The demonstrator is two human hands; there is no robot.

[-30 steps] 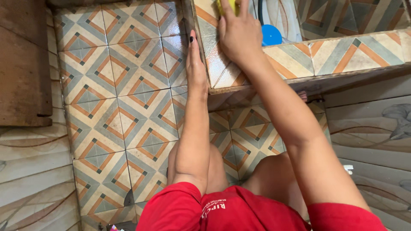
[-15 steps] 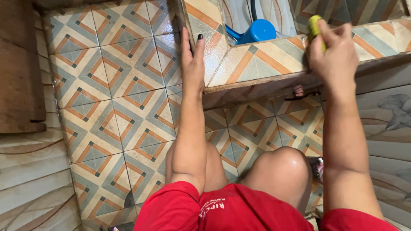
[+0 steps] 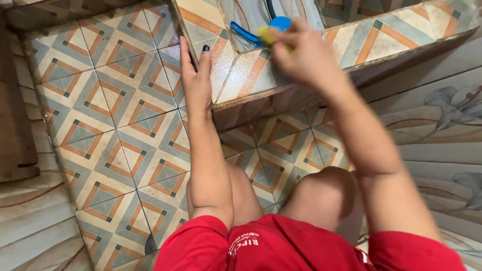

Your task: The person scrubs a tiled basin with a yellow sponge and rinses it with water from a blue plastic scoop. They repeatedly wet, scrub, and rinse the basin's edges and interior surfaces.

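My left hand [image 3: 195,80] lies flat, fingers straight, against the outer side of a tiled basin wall [image 3: 241,75]. My right hand [image 3: 301,55] is blurred with motion and grips a yellow sponge [image 3: 267,35] on the wall's top ledge near its corner. Inside the basin, just behind the sponge, sits a blue plastic scoop [image 3: 261,30] with a long handle. I am squatting, with my bare knees [image 3: 321,195] and red shorts [image 3: 281,246] at the bottom of the view.
The floor [image 3: 110,130] is patterned tile in orange, grey and cream. A brown wooden door [image 3: 15,120] stands at the left edge. Wavy cream wall tiles with a flower design [image 3: 442,130] are on the right.
My right hand with the sponge swept right along the ledge, then back left toward the corner. My left hand stayed flat on the basin's side.
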